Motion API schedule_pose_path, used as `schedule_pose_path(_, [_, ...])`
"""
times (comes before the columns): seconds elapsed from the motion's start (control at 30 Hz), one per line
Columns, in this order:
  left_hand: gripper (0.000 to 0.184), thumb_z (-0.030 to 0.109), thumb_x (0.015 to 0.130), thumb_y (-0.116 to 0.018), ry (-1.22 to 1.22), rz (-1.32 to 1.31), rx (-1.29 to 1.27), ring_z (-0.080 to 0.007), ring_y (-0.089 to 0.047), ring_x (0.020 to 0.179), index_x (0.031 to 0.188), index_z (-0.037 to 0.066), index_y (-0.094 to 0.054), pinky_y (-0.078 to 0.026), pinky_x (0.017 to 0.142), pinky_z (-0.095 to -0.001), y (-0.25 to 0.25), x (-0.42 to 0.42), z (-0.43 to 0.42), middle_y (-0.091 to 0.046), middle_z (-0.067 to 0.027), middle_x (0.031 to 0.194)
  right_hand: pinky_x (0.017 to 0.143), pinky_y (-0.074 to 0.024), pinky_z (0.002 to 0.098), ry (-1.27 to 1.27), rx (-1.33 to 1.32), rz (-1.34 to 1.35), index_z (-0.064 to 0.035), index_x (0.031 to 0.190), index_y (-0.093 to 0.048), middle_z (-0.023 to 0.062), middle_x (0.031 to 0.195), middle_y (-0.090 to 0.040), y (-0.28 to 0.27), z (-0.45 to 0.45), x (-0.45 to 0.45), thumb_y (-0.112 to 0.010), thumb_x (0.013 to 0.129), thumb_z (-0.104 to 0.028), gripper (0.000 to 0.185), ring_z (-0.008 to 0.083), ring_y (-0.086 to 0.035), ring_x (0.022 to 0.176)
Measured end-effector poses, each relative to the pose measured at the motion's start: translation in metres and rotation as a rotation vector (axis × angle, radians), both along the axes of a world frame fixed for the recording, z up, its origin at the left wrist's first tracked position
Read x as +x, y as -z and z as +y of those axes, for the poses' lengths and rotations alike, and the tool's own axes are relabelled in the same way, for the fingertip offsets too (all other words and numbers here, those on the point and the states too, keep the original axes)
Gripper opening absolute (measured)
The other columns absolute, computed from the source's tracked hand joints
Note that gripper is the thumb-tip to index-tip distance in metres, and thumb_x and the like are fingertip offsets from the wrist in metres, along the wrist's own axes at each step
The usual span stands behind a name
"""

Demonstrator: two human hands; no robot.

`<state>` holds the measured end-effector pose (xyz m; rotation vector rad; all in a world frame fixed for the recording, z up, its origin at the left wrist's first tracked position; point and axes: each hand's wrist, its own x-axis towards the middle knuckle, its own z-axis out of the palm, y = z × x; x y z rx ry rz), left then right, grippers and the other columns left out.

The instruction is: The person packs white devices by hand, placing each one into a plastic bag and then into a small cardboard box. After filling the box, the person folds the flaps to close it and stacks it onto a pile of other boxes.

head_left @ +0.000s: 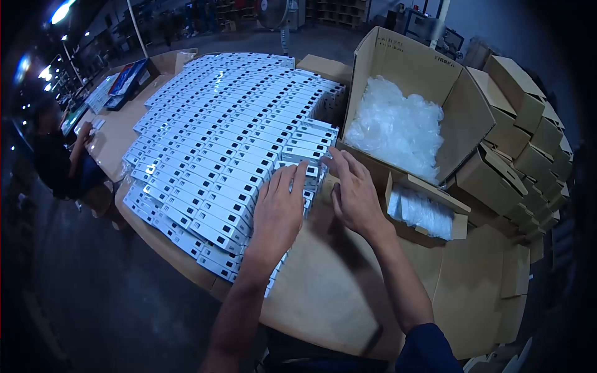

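Rows of white rectangular pieces with small dark square openings (pixel 205 130) lie stacked in layers across the table. At the right edge of this stack, my left hand (pixel 281 202) rests with its fingers stretched forward over the pieces. My right hand (pixel 354 193) is just to the right, fingers apart and bent, its fingertips near the end of a white piece (pixel 309 169) between the two hands. Whether the right fingertips touch that piece is hard to tell. Neither hand is wrapped round anything visible.
A large cardboard box (pixel 463 112) holds clear plastic bags (pixel 398 124). Before it, a smaller box (pixel 460 227) contains wrapped packets (pixel 421 212). Folded cartons (pixel 528 143) are piled at the right. Another person (pixel 53 149) is at the far left, beside the table (pixel 323 286).
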<state>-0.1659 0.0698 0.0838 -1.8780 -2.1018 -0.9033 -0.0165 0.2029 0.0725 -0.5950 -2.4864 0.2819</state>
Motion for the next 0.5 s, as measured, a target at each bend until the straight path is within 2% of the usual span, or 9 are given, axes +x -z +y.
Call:
schedule_pose_path(0.03, [0.065, 0.001, 0.087, -0.071, -0.017, 0.035, 0.002, -0.0346, -0.056, 0.123, 0.148, 0.002, -0.049, -0.046, 0.102, -0.0467, 0.002, -0.002, 0.000, -0.057, -0.0184, 0.132, 0.121, -0.0296, 0.0572, -0.002, -0.001, -0.002, -0.0029, 0.160, -0.024, 0.0154, 0.143, -0.061, 0.000, 0.000, -0.001, -0.059, 0.085, -0.002, 0.083, 0.0426, -0.041, 0.145])
schedule_pose_path(0.13, [0.060, -0.001, 0.085, -0.072, -0.040, 0.070, -0.002, -0.0332, -0.057, 0.118, 0.142, 0.001, -0.056, -0.047, 0.098, -0.0460, 0.005, -0.007, 0.005, -0.058, -0.0173, 0.130, 0.121, -0.0296, 0.0573, -0.006, 0.012, 0.004, -0.0020, 0.159, -0.024, 0.0165, 0.142, -0.061, 0.000, -0.003, -0.001, -0.060, 0.085, -0.001, 0.083, 0.0434, -0.042, 0.144])
schedule_pose_path(0.17, [0.051, -0.003, 0.083, -0.074, -0.054, 0.079, 0.014, -0.0324, -0.058, 0.114, 0.133, 0.002, -0.064, -0.048, 0.097, -0.0446, 0.009, -0.009, 0.007, -0.060, -0.0148, 0.127, 0.119, -0.0326, 0.0556, 0.006, 0.015, 0.021, -0.0039, 0.159, -0.027, 0.0184, 0.142, -0.060, -0.001, -0.005, -0.001, -0.061, 0.084, 0.000, 0.082, 0.0437, -0.043, 0.143])
schedule_pose_path(0.27, [0.042, -0.002, 0.082, -0.076, -0.025, 0.067, 0.005, -0.0317, -0.058, 0.114, 0.123, 0.004, -0.070, -0.047, 0.097, -0.0448, 0.006, -0.010, 0.001, -0.061, -0.0125, 0.125, 0.117, -0.0366, 0.0530, -0.023, -0.011, 0.105, -0.0082, 0.159, -0.032, 0.0196, 0.141, -0.060, -0.010, -0.016, 0.008, -0.060, 0.083, 0.002, 0.081, 0.0435, -0.042, 0.144])
schedule_pose_path(0.3, [0.038, -0.002, 0.081, -0.076, -0.015, 0.039, 0.058, -0.0311, -0.058, 0.114, 0.118, 0.005, -0.072, -0.047, 0.097, -0.0462, 0.004, -0.006, -0.002, -0.062, -0.0108, 0.122, 0.106, -0.0493, 0.0481, 0.026, 0.039, 0.164, -0.0110, 0.158, -0.036, 0.0225, 0.137, -0.061, -0.013, -0.023, 0.012, -0.061, 0.089, -0.001, 0.074, 0.0420, -0.056, 0.131])
schedule_pose_path(0.4, [0.037, -0.002, 0.079, -0.076, 0.038, 0.036, 0.116, -0.0314, -0.057, 0.115, 0.116, 0.005, -0.072, -0.046, 0.099, -0.0483, -0.024, 0.016, -0.022, -0.062, -0.0102, 0.120, 0.090, -0.0578, 0.0457, 0.089, -0.807, 0.116, -0.0110, 0.160, -0.033, 0.0261, 0.130, -0.063, -0.049, -0.051, 0.045, -0.062, 0.098, -0.013, 0.068, 0.0375, -0.070, 0.107])
schedule_pose_path(0.43, [0.040, -0.003, 0.076, -0.078, 0.047, 0.040, 0.146, -0.0332, -0.057, 0.116, 0.115, 0.007, -0.073, -0.047, 0.099, -0.0492, -0.030, 0.025, -0.024, -0.061, -0.0099, 0.120, 0.074, -0.0598, 0.0369, 0.045, -0.844, 0.158, -0.0116, 0.161, -0.032, 0.0213, 0.119, -0.067, -0.042, -0.051, 0.054, -0.058, 0.106, -0.023, 0.061, 0.0258, -0.073, 0.088])
schedule_pose_path(0.5, [0.041, -0.003, 0.076, -0.079, 0.165, 0.028, 0.183, -0.0337, -0.056, 0.120, 0.115, 0.008, -0.073, -0.049, 0.099, -0.0494, -0.037, 0.039, -0.020, -0.060, -0.0083, 0.122, 0.074, -0.0592, 0.0325, -0.119, -1.253, 0.389, -0.0125, 0.161, -0.032, 0.0154, 0.116, -0.067, -0.043, -0.052, 0.064, -0.055, 0.109, -0.023, 0.058, 0.0210, -0.071, 0.091])
